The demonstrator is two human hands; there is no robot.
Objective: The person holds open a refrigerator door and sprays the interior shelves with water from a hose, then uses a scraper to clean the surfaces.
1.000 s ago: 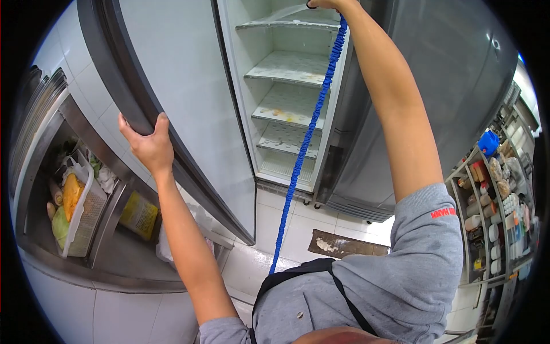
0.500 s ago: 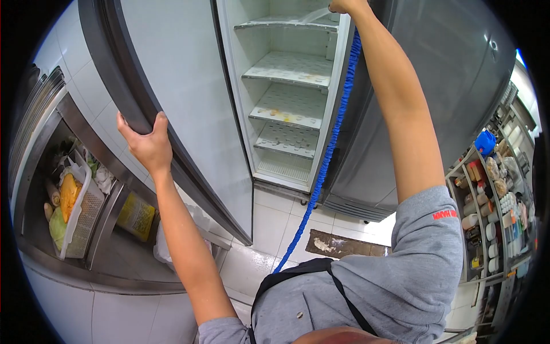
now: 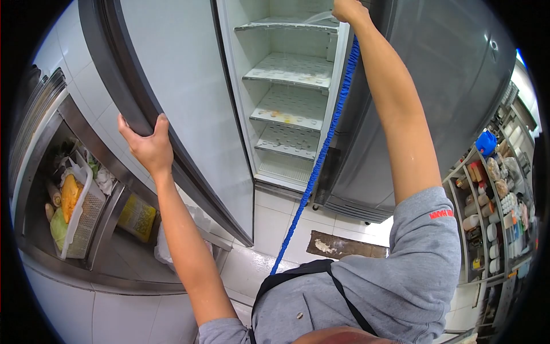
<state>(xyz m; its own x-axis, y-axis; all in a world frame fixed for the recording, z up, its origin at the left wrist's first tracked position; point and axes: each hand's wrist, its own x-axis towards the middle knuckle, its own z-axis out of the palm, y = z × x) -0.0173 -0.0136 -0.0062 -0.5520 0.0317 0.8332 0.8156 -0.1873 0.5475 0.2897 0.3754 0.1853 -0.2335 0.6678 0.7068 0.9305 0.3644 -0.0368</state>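
Rinsing top white wire shelf [image 3: 289, 25] at twelve o'clock: right hand [image 3: 348, 10] gripping crinkled blue fabric hose [image 3: 324, 146], left hand [image 3: 148, 146] clasping grey steel refrigerator door [image 3: 177, 97]; lower shelves probably needing spraying next.

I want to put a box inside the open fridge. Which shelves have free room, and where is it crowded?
The upper shelf and lower shelf look bare. The middle shelf holds only small yellow bits. The blue hose crosses the right door frame. The side compartment is crowded.

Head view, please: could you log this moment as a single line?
left hand: grips fridge door edge | right hand: holds blue hose at top shelf
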